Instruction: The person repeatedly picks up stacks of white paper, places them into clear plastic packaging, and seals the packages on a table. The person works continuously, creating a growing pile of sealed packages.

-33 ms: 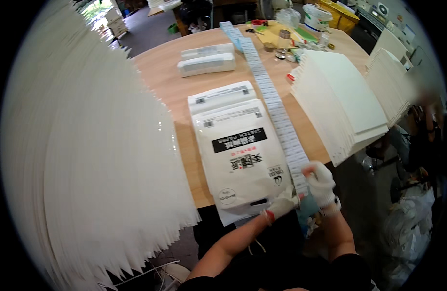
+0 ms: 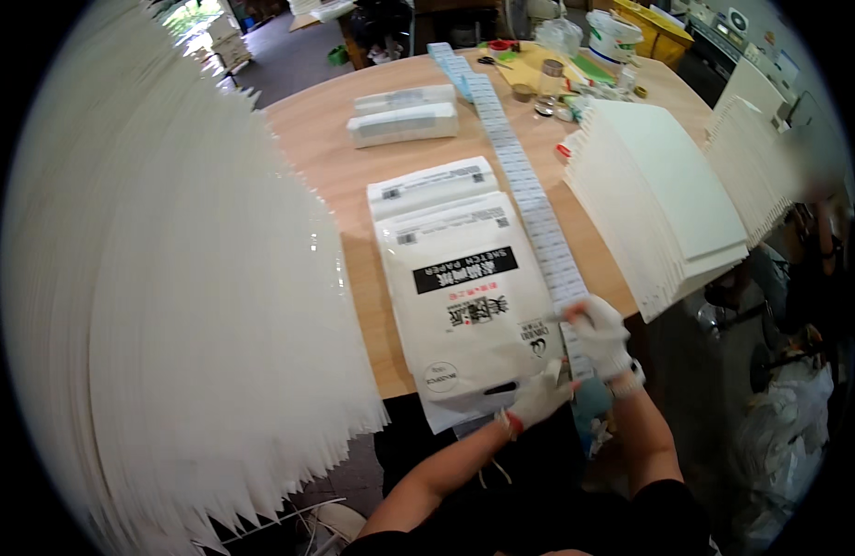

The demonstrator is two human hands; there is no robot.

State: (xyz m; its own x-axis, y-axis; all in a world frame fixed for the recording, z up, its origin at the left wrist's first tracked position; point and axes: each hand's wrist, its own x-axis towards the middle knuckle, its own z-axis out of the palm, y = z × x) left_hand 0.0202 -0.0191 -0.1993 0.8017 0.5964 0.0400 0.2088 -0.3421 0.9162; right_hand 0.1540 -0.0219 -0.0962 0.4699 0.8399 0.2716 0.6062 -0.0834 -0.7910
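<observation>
A stack of white paper packs (image 2: 464,296) with a black printed band lies on the round wooden table (image 2: 325,157). A long strip of small labels (image 2: 529,195) runs along its right side from the far end to the near edge. My left hand (image 2: 538,400), in a white glove, grips the top pack's near right corner. My right hand (image 2: 599,335), also gloved, pinches the label strip right beside that corner. The two hands are close together at the table's near edge.
A huge fanned stack of white sheets (image 2: 186,306) fills the left side. Another fanned white stack (image 2: 659,195) lies to the right of the strip, with a further one (image 2: 752,153) behind it. Two wrapped white packs (image 2: 404,120) and tape rolls, scissors and a bucket (image 2: 613,32) sit at the back.
</observation>
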